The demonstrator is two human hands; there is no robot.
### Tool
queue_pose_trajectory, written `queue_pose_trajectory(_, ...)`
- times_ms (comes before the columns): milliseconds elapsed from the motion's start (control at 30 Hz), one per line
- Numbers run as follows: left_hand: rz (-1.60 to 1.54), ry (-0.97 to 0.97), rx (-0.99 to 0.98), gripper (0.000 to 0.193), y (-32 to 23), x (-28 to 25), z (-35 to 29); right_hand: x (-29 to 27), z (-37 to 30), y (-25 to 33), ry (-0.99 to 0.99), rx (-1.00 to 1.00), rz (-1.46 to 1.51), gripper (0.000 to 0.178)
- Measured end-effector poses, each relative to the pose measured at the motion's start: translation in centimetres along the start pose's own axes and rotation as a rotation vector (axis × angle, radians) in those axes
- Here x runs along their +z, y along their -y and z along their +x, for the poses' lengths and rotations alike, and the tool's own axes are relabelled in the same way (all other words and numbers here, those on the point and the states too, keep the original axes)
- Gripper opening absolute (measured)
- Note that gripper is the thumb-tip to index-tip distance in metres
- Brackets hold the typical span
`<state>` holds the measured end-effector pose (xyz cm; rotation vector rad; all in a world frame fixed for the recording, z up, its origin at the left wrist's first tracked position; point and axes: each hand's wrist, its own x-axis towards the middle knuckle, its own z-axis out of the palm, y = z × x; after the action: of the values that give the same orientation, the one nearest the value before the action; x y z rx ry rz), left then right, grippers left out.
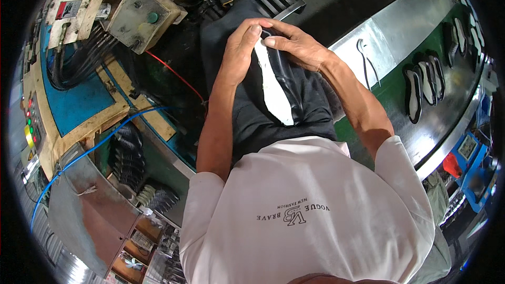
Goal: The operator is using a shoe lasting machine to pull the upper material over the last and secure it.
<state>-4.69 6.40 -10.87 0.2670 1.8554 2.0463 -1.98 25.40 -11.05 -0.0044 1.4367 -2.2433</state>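
A black shoe upper with a white sole board (274,92) facing up lies lengthwise over my dark trousers (226,63). Its narrow end points away from me. My left hand (244,47) closes around that far end from the left, the thumb pressed near the white board's tip. From the right, my right hand (299,46) grips the same end, thumb on the rim and fingers curled over the black edge. Both hands' fingertips meet at the far side. Part of the shoe's tip is hidden under them.
Pincers (364,62) lie on the metal tabletop at the right. Several black shoes with pale soles (414,95) rest beyond them on the bench. At the left stand a machine with a control box (138,18), a blue air hose (110,141) and stacked black pieces (128,158).
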Motion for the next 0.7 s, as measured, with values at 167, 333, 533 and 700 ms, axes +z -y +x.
queue_pose_trajectory(167,0.17,-0.003,0.06,0.031,0.4,0.2,0.4,-0.4,0.7,-1.3,-0.018,-0.147,-0.352,0.065)
queue_pose_trajectory(333,0.047,0.012,-0.019,0.027,0.8,-0.6,0.4,0.3,0.2,-2.2,-0.061,-0.079,-0.322,0.075)
queue_pose_trajectory(533,0.065,-0.269,0.028,0.029,3.2,-2.1,0.8,4.6,-6.7,-0.8,-0.09,-0.097,-0.962,0.096)
queue_pose_trajectory(700,-0.071,-0.574,-0.148,0.031,6.2,-4.5,2.0,4.4,-7.7,-1.3,0.12,-0.164,-1.551,0.079)
